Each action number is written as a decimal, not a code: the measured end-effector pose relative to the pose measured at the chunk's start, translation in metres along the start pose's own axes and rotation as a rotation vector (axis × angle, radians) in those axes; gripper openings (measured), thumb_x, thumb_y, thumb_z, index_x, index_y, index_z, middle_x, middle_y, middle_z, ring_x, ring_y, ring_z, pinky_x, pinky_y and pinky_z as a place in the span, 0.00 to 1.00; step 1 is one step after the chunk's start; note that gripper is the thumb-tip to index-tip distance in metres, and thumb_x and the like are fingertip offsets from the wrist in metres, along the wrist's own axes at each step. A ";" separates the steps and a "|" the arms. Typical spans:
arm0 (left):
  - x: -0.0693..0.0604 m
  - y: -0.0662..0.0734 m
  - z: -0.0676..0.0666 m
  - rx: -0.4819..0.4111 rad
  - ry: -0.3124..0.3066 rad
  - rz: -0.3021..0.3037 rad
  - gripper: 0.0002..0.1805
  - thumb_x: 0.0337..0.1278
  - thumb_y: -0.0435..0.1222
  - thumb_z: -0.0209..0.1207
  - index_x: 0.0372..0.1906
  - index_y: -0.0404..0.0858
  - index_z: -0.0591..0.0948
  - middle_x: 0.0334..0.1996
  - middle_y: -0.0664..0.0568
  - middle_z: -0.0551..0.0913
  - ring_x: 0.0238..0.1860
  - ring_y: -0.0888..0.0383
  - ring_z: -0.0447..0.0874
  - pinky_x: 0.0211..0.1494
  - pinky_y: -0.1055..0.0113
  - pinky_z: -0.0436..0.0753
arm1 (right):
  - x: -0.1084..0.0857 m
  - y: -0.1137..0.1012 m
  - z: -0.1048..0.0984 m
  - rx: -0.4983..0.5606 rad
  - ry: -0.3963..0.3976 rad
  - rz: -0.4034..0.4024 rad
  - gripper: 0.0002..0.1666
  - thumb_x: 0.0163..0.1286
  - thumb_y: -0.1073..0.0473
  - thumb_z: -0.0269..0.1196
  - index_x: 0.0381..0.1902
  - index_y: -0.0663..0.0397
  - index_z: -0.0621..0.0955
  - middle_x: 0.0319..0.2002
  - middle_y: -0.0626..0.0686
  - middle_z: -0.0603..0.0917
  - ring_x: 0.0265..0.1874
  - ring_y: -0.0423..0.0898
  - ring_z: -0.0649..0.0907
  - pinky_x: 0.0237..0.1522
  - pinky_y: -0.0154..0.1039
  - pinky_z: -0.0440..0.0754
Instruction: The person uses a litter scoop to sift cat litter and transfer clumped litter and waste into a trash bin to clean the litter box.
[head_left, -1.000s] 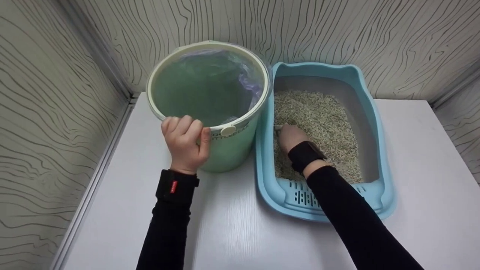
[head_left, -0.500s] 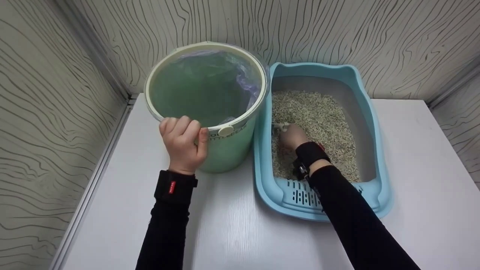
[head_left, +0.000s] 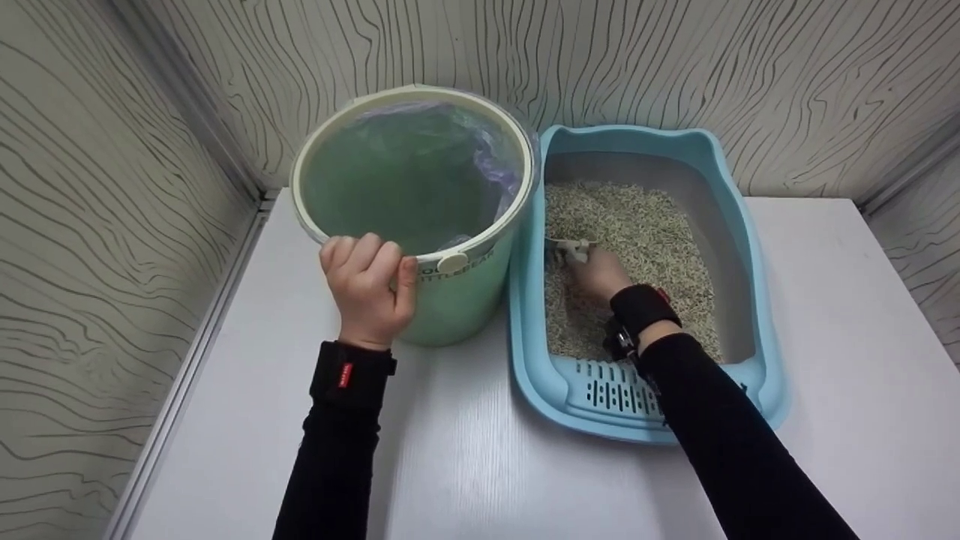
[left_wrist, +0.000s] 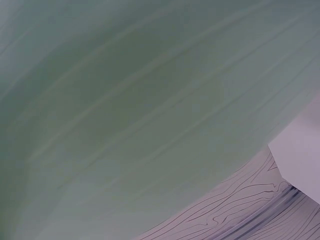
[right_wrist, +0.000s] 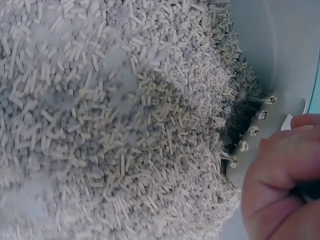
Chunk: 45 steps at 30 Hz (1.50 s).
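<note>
At the left, a light green trash bin (head_left: 457,311) stands upright with a thin plastic liner (head_left: 495,169) inside. My left hand (head_left: 369,292) grips its cream rim at the near side, fingers over the edge. To the right is a blue litter box (head_left: 527,322) holding pale pellet litter (head_left: 637,225). My right hand (head_left: 600,276) holds a whitish litter scoop (head_left: 572,249) down at the box's left wall. In the right wrist view, several pellets sit along the slotted edge of the scoop (right_wrist: 267,122); the handle is mostly hidden by curled fingers (right_wrist: 280,170).
Bin and box stand side by side, touching or nearly so, on a white table (head_left: 457,450). A wood-patterned wall (head_left: 637,67) rises behind them, another at the left. The box's low front has a slotted ledge (head_left: 611,394). The bin's side fills most of the left wrist view.
My right hand has shifted a little to the right and its wrist has turned, so more of the scoop shows. The left hand keeps its grip on the bin rim.
</note>
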<state>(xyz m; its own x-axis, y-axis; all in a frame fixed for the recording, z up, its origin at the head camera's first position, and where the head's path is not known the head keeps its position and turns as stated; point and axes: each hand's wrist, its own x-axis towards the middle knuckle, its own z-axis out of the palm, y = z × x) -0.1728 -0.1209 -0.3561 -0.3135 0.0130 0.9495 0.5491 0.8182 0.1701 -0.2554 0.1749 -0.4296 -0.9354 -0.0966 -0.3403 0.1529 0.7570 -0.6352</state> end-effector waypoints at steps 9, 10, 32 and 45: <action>0.000 0.000 0.000 0.001 -0.006 -0.004 0.31 0.75 0.52 0.40 0.16 0.37 0.65 0.17 0.48 0.64 0.25 0.50 0.59 0.43 0.54 0.61 | -0.012 0.002 -0.029 -0.035 0.023 -0.036 0.21 0.80 0.55 0.44 0.50 0.70 0.72 0.25 0.50 0.68 0.18 0.40 0.67 0.25 0.36 0.67; 0.000 0.001 0.000 0.000 -0.004 -0.004 0.31 0.75 0.52 0.40 0.16 0.37 0.65 0.17 0.48 0.64 0.25 0.50 0.59 0.43 0.54 0.61 | -0.013 0.004 -0.033 -0.035 0.024 -0.043 0.20 0.80 0.56 0.44 0.50 0.70 0.72 0.24 0.49 0.68 0.17 0.40 0.67 0.25 0.36 0.67; -0.001 0.000 0.002 -0.001 -0.018 -0.005 0.31 0.75 0.52 0.41 0.16 0.36 0.65 0.17 0.47 0.65 0.25 0.49 0.60 0.43 0.54 0.61 | -0.052 0.037 -0.068 -0.019 0.253 -0.154 0.27 0.82 0.51 0.44 0.59 0.72 0.69 0.27 0.53 0.68 0.20 0.44 0.66 0.30 0.43 0.64; -0.001 0.000 0.003 -0.004 -0.010 -0.002 0.31 0.75 0.51 0.41 0.16 0.36 0.65 0.17 0.48 0.64 0.25 0.50 0.59 0.43 0.54 0.61 | -0.049 0.050 -0.058 0.045 0.360 -0.138 0.30 0.80 0.50 0.47 0.65 0.72 0.68 0.41 0.64 0.77 0.26 0.45 0.72 0.33 0.42 0.68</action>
<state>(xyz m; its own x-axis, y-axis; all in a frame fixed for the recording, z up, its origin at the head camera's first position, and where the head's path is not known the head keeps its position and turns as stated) -0.1749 -0.1193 -0.3575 -0.3225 0.0177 0.9464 0.5520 0.8157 0.1728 -0.2201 0.2549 -0.4041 -0.9990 0.0431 0.0110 0.0236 0.7231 -0.6903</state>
